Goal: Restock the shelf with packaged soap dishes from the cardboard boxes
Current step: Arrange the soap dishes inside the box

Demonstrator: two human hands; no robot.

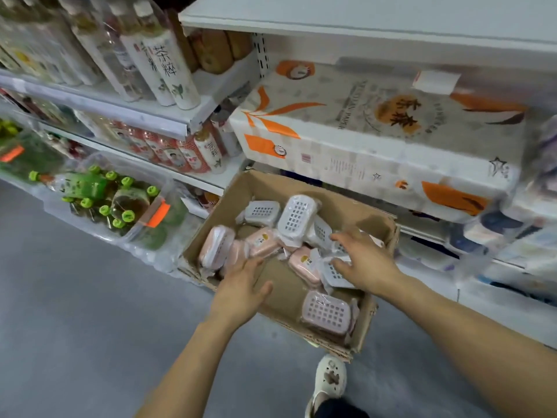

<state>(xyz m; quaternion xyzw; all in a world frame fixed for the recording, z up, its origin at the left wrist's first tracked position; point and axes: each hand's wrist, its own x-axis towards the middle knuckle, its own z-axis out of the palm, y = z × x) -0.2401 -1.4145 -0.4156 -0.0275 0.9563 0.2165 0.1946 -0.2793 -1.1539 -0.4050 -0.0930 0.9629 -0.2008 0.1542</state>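
An open cardboard box (265, 184) sits on the floor against the shelving. Inside lie several plastic-wrapped soap dishes, some pink (214, 245), some grey-white (297, 217), and one pink one with a perforated lid (327, 312) near the front corner. My left hand (244, 285) reaches into the box's left side with fingers extended, fingertips at the pink dishes. Over the right side of the pile hovers my right hand (361, 257), fingers spread, its thumb touching a grey wrapped dish (333, 274). Neither hand grips anything.
Large packs of toilet paper (376, 137) fill the shelf directly above the box. Bottles (168, 70) line the shelves to the left. A shrink-wrapped pack of green-capped bottles (105, 200) stands on the grey floor left of the box. My shoe (330, 378) is just in front of the box.
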